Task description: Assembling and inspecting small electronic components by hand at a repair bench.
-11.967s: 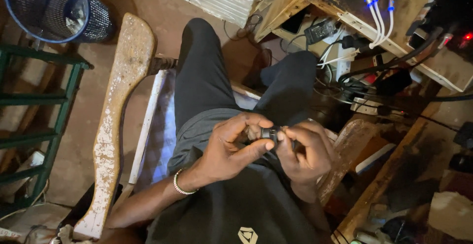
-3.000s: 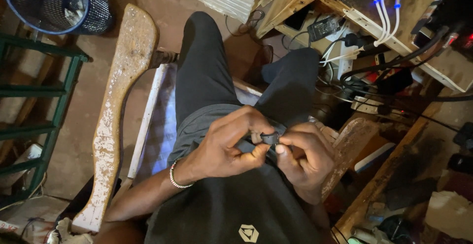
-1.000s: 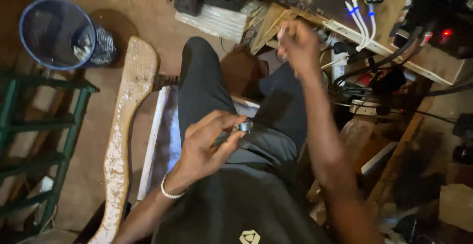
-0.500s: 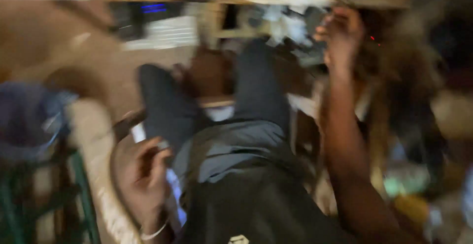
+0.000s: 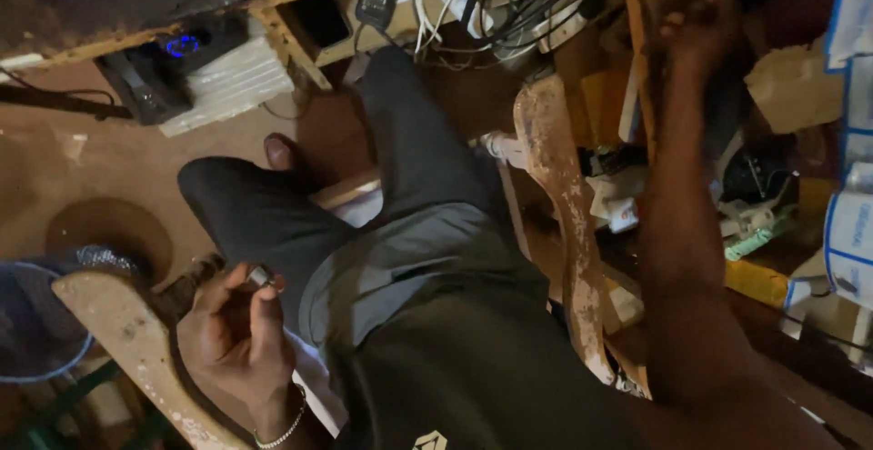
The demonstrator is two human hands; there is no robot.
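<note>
Metallic small part (image 5: pixel 260 276) is sitting pinched in the left hand (image 5: pixel 238 336) fingers, left of the dark-trousered knee (image 5: pixel 264 223), above the floor. Right hand (image 5: pixel 696 36) is reaching into clutter right of that knee; its grip I cannot tell. Judgement: unwatched, the part could slip and vanish below.

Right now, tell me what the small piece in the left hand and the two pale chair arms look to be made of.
Small piece in the left hand: likely metal, since its tip glints silvery; too small to be sure.
Left chair arm: wood by its look, with pale, worn, chipped paint.
Right chair arm: seemingly the same painted wood, with cream paint flaking to brown patches.
</note>
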